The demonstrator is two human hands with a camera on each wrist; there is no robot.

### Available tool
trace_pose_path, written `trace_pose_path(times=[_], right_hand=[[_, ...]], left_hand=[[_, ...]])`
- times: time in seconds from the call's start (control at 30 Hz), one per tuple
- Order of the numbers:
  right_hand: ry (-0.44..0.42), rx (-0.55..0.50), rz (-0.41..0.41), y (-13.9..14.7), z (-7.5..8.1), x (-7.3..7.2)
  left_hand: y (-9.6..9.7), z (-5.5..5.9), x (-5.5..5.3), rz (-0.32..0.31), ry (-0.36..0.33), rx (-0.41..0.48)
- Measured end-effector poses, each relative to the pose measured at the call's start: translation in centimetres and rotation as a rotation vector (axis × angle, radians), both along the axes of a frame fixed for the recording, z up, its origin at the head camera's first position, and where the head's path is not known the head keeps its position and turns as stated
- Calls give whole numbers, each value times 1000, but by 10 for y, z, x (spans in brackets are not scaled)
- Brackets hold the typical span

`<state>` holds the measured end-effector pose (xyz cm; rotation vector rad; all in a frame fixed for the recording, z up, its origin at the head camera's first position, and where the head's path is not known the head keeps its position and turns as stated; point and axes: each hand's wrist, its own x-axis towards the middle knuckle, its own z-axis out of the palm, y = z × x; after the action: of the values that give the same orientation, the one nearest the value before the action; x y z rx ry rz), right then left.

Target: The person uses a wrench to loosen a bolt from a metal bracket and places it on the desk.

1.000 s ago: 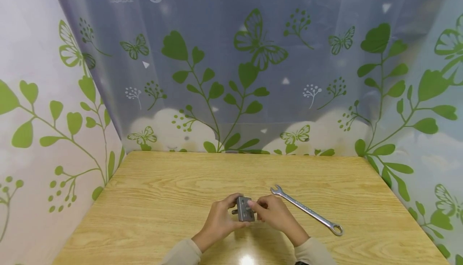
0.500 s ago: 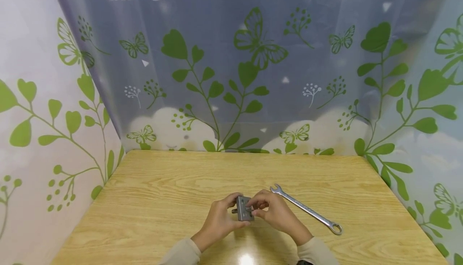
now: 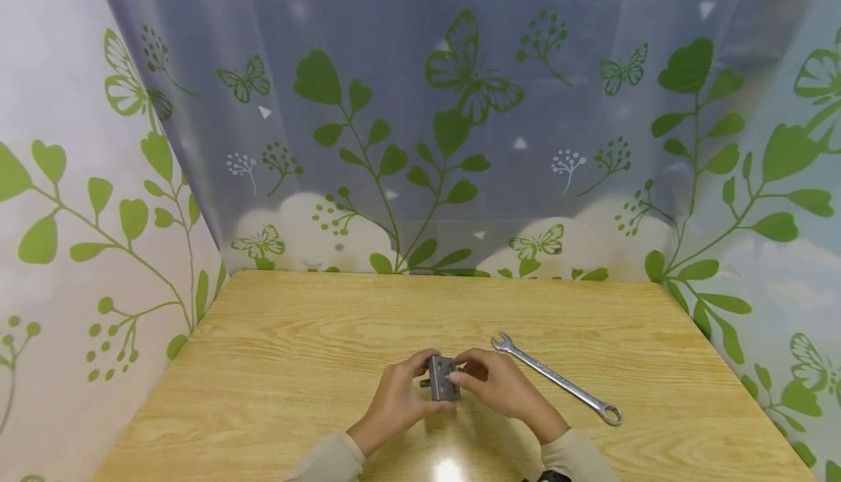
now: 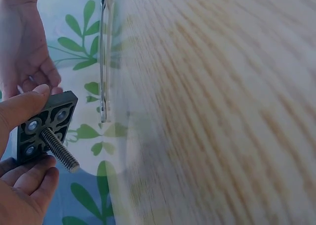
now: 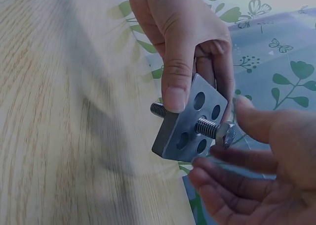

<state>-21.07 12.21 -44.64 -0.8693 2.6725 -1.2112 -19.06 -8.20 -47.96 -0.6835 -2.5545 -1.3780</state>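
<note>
Between the thumb and fingers of my left hand (image 3: 398, 394) is a dark grey square plate (image 5: 185, 136) with several holes, held above the table. A hex bolt (image 5: 207, 128) passes through the plate's centre. Its threaded end sticks out on the far side, seen in the left wrist view as a bolt shank (image 4: 60, 150). My right hand (image 3: 502, 388) is at the bolt's head. In the right wrist view its thumb stands apart from the head, while the index finger lies close below it; whether that finger touches is unclear.
A combination wrench (image 3: 558, 380) lies slanted on the wooden table (image 3: 315, 321), to the right of my hands. Behind the table hangs a curtain (image 3: 407, 161) printed with leaves and butterflies, with similar sheets at both sides.
My right hand's fingers and thumb have shifted about the bolt's head, the thumb moving down and then up again. The left hand and plate stay nearly still; the wrench has not moved.
</note>
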Motion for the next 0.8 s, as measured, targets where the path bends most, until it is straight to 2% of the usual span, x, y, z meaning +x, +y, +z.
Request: trace_pose_path(times=[0.17, 0.4, 0.57, 0.8], right_hand=[[-39, 13, -30, 1, 0, -2], [-122, -28, -54, -1, -1, -2], [-112, -47, -49, -1, 0, -2], [-24, -53, -1, 3, -1, 0]], left_hand=[[1, 0, 0, 1, -2, -4], [2, 0, 0, -4, -20, 4], [3, -1, 1, -11, -21, 3], [3, -1, 0, -1, -7, -4]])
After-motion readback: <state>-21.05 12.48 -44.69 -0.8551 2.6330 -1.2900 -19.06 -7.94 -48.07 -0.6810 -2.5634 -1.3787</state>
